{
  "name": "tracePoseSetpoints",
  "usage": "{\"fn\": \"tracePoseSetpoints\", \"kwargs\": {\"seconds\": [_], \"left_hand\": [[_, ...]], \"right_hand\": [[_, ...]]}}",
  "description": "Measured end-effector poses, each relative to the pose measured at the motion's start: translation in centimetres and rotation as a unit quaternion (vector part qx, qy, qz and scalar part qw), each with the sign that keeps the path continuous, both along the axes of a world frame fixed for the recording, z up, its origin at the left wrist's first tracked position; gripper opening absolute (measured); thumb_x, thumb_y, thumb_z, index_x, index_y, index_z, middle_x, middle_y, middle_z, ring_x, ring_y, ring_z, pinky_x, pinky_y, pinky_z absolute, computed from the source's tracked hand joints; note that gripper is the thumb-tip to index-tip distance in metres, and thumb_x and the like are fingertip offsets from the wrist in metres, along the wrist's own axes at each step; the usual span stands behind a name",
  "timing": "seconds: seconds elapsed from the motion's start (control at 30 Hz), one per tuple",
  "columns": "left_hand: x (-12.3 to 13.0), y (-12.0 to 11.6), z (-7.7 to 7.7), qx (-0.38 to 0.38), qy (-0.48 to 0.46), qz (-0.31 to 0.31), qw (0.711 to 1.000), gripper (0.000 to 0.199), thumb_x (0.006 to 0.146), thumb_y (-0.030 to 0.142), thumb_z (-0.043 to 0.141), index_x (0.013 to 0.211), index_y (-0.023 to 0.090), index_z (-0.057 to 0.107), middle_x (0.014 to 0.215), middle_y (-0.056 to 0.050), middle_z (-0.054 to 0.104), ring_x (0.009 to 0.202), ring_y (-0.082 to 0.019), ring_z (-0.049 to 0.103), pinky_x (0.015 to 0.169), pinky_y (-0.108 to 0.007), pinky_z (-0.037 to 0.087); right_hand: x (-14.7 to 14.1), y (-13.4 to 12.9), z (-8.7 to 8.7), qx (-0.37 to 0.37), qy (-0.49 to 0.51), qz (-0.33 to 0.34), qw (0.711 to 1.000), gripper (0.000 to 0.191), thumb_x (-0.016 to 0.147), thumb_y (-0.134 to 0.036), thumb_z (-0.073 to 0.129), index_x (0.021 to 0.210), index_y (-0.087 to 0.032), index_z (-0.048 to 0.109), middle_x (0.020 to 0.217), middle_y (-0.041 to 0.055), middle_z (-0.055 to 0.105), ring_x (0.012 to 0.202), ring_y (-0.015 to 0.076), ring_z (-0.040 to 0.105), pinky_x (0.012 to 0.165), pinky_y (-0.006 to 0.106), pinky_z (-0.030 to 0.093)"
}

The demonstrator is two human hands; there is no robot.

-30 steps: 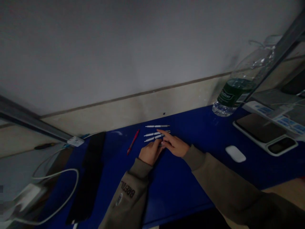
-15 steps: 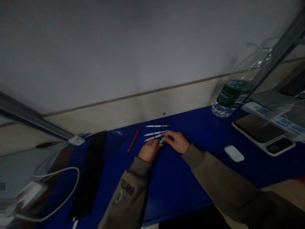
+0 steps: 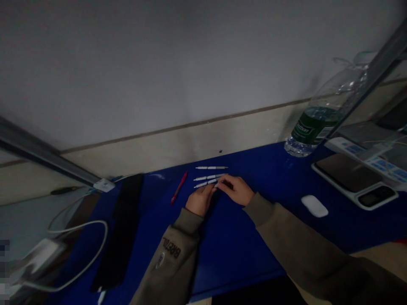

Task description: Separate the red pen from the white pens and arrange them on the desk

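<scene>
The person's right hand (image 3: 235, 190) lies over the right ends of the two lower white pens, its fingers curled inward, while the left hand (image 3: 200, 201) sits just beside it, fingertips pointing toward the same spot. The fingers hide the pen ends, so I cannot tell whether either hand is gripping a pen or only touching it. The three white pens (image 3: 210, 177) lie almost parallel and close together near the back edge of the worktop (image 3: 241, 250), with the top one clear of both hands. Being round and closely spaced, they could roll into one another or fall out of line at a slight nudge from a finger. A careless sideways move of the left hand could catch the red pen (image 3: 179, 187) lying just to its left, and a wide swing of the right sleeve (image 3: 286, 237) could knock the white mouse (image 3: 314, 206). The dim light also makes small parts hard to judge. The blue worktop meets a pale wall (image 3: 190, 63) at the back. A water bottle (image 3: 313, 127) stands near the back right corner beside a white-framed dark device (image 3: 348, 178), while a long black strip (image 3: 125, 224) and a white cable (image 3: 76, 228) lie toward the left end.
</scene>
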State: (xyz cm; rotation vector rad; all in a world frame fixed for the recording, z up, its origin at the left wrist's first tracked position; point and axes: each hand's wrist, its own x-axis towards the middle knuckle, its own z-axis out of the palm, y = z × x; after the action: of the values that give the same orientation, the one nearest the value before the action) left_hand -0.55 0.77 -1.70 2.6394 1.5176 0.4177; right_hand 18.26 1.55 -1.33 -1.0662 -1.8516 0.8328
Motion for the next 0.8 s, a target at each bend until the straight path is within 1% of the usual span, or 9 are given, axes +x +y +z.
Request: {"fn": "tracePoseSetpoints", "kwargs": {"seconds": [0.07,0.13,0.27,0.33,0.47,0.53,0.63,0.73,0.8], "left_hand": [[0.0,0.0,0.1,-0.007,-0.013,0.001,1.000,0.034,0.099,0.037,0.030,0.106,0.019,0.058,0.083,-0.005,0.067,0.074,-0.015,0.064,0.066,-0.024,0.048],[0.0,-0.1,0.2,-0.014,-0.032,-0.007,0.999,0.032,0.097,0.040,0.035,0.110,0.019,0.056,0.082,-0.005,0.067,0.074,-0.016,0.065,0.067,-0.025,0.049],[0.1,-0.3,0.2,-0.017,-0.060,-0.035,0.997,0.032,0.094,0.043,0.042,0.117,0.022,0.051,0.093,-0.005,0.068,0.081,-0.016,0.066,0.068,-0.024,0.050],[0.0,-0.3,0.1,-0.007,-0.051,-0.024,0.998,0.026,0.096,0.038,0.038,0.109,0.022,0.055,0.091,-0.005,0.068,0.078,-0.016,0.066,0.065,-0.023,0.048],[0.0,-0.2,0.0,0.001,-0.048,-0.001,0.999,0.028,0.098,0.030,0.032,0.098,0.019,0.058,0.079,-0.004,0.066,0.070,-0.015,0.064,0.062,-0.024,0.047],[0.0,-0.3,0.1,-0.002,-0.064,-0.014,0.998,0.027,0.098,0.034,0.035,0.106,0.018,0.056,0.084,-0.005,0.067,0.073,-0.016,0.065,0.065,-0.025,0.049],[0.1,-0.4,0.3,-0.001,-0.073,-0.053,0.996,0.034,0.093,0.042,0.045,0.117,0.019,0.051,0.096,-0.007,0.067,0.085,-0.018,0.065,0.072,-0.027,0.051],[0.3,-0.5,0.2,0.015,-0.050,-0.067,0.996,0.028,0.095,0.040,0.041,0.110,0.021,0.056,0.095,-0.006,0.067,0.086,-0.018,0.065,0.072,-0.026,0.051],[0.3,-0.4,0.0,0.023,-0.035,-0.053,0.998,0.030,0.097,0.036,0.035,0.101,0.020,0.060,0.087,-0.005,0.067,0.080,-0.017,0.065,0.068,-0.026,0.051]], "right_hand": [[0.0,0.1,-0.1,0.013,0.012,0.004,1.000,0.020,0.091,-0.036,0.050,0.090,-0.019,0.061,0.072,-0.0004,0.061,0.062,0.0125,0.055,0.058,0.023,0.040],[0.0,0.2,-0.2,0.018,-0.001,0.000,1.000,0.024,0.092,-0.035,0.048,0.079,-0.019,0.060,0.066,-0.0010,0.058,0.058,0.0118,0.052,0.056,0.023,0.037],[0.2,0.3,-0.5,-0.012,-0.044,-0.015,0.999,0.043,0.093,-0.040,0.045,0.056,-0.018,0.051,0.049,-0.0026,0.047,0.048,0.0107,0.044,0.049,0.024,0.030],[0.2,0.3,-0.5,-0.017,-0.035,-0.002,0.999,0.039,0.092,-0.041,0.046,0.062,-0.018,0.055,0.053,-0.0022,0.050,0.050,0.0110,0.046,0.050,0.024,0.032],[0.0,0.2,-0.5,0.004,-0.008,0.029,1.000,0.020,0.092,-0.035,0.049,0.084,-0.019,0.058,0.070,-0.0001,0.060,0.062,0.0123,0.054,0.058,0.024,0.038],[-0.1,0.3,-0.7,0.019,-0.037,0.017,0.999,0.021,0.093,-0.033,0.047,0.082,-0.019,0.057,0.072,0.0014,0.061,0.065,0.0135,0.056,0.061,0.025,0.039],[-0.2,0.3,-1.0,0.039,-0.099,-0.022,0.994,0.030,0.094,-0.035,0.043,0.072,-0.019,0.056,0.069,0.0035,0.061,0.067,0.0157,0.057,0.064,0.027,0.038],[-0.1,0.3,-0.9,0.027,-0.117,-0.033,0.992,0.041,0.095,-0.039,0.041,0.061,-0.019,0.052,0.060,0.0027,0.058,0.060,0.0149,0.055,0.061,0.027,0.036],[-0.1,0.1,-0.6,0.013,-0.092,-0.015,0.996,0.039,0.095,-0.040,0.041,0.064,-0.019,0.054,0.060,0.0015,0.058,0.057,0.0138,0.054,0.058,0.026,0.035]]}}
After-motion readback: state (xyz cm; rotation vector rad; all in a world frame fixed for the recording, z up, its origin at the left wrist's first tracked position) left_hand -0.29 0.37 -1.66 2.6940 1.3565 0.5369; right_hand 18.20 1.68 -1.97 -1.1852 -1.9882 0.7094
